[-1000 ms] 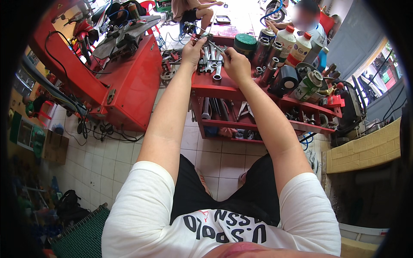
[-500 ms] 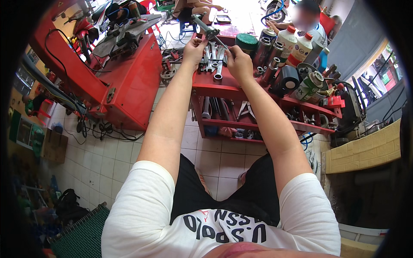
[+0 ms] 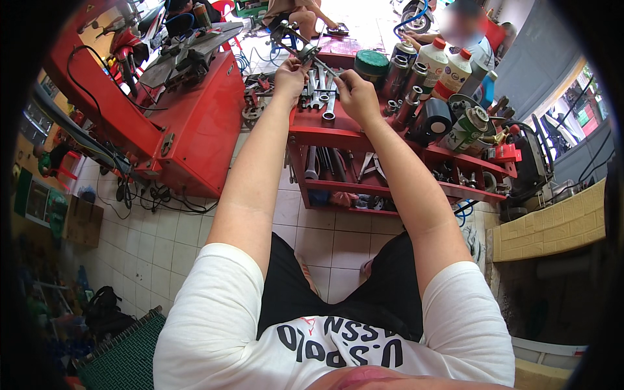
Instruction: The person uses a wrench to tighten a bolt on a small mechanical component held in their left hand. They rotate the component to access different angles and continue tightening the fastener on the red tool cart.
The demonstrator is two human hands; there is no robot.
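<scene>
Over the red tool cart (image 3: 344,138), both hands hold up a metal tool with a round hub, prong-like arms and a long rod, resembling a puller (image 3: 308,53). My left hand (image 3: 291,79) is closed at the hub end, its fingertips partly hidden behind the tool. Fingers of my right hand (image 3: 359,96) pinch the near end of the rod, which slants down toward me. Beneath the tool, several combination wrenches (image 3: 329,110) lie on the cart's top, between my two hands.
Spray cans (image 3: 468,127), white bottles with red caps (image 3: 453,73) and a green-lidded tub (image 3: 372,64) crowd the cart's right side. At left stands a red machine (image 3: 195,130), with cables on the tiled floor. Two people (image 3: 296,16) (image 3: 482,49) are beyond the cart.
The tool has turned in my hands, so its prong-like arms now show spread at the far end. Both hands have shifted slightly. A person at the back has moved an arm.
</scene>
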